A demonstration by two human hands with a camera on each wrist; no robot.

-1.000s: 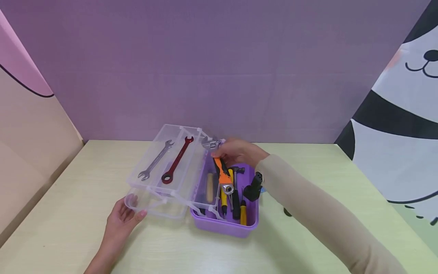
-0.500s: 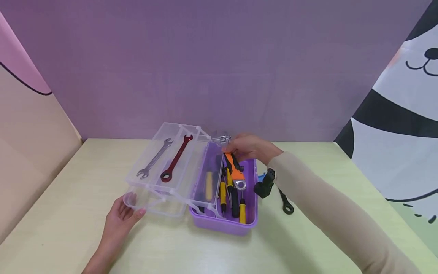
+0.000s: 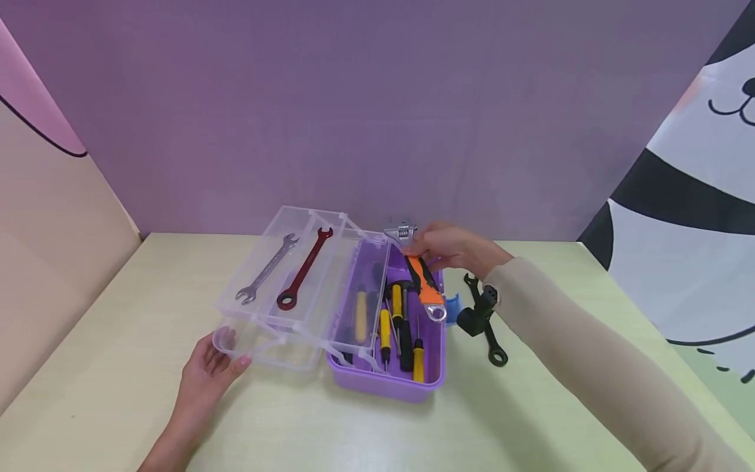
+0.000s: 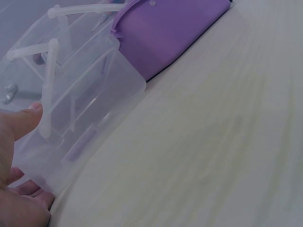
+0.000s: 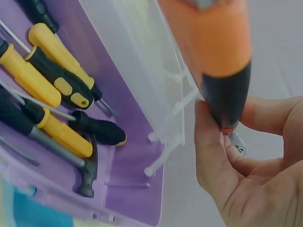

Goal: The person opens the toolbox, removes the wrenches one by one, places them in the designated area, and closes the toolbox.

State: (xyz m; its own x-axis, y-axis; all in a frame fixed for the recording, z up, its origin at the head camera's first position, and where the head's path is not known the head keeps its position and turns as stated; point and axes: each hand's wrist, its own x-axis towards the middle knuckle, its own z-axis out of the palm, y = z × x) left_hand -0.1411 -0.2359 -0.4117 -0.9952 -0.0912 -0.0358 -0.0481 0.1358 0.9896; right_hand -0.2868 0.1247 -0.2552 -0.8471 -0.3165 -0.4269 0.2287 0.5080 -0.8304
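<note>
In the head view we see the right hand (image 3: 457,249) pinching an adjustable wrench (image 3: 428,292) between thumb and fingers, near where the orange-and-black handle meets the metal head. The wrench hangs tilted over the rear right part of a purple toolbox (image 3: 383,391), its head toward the back wall and its ring end toward us. From the right wrist we see the handle well clear of the tools inside.

The left hand (image 3: 206,370) holds the near left end of a clear plastic tray (image 3: 297,358), thumb on one side and partly curled fingers on the other; how firmly, we cannot tell. The tray is swung out left of the toolbox, joined to it by struts, and carries a silver open-ended wrench (image 3: 268,267) and a red combination wrench (image 3: 307,267).

Inside the toolbox we make out a claw hammer (image 5: 88,177) among yellow-and-black screwdrivers (image 3: 385,328). A blue latch (image 3: 453,310) juts from its right side, and a black wrench (image 3: 493,339) lies beyond on the table (image 3: 118,328).
</note>
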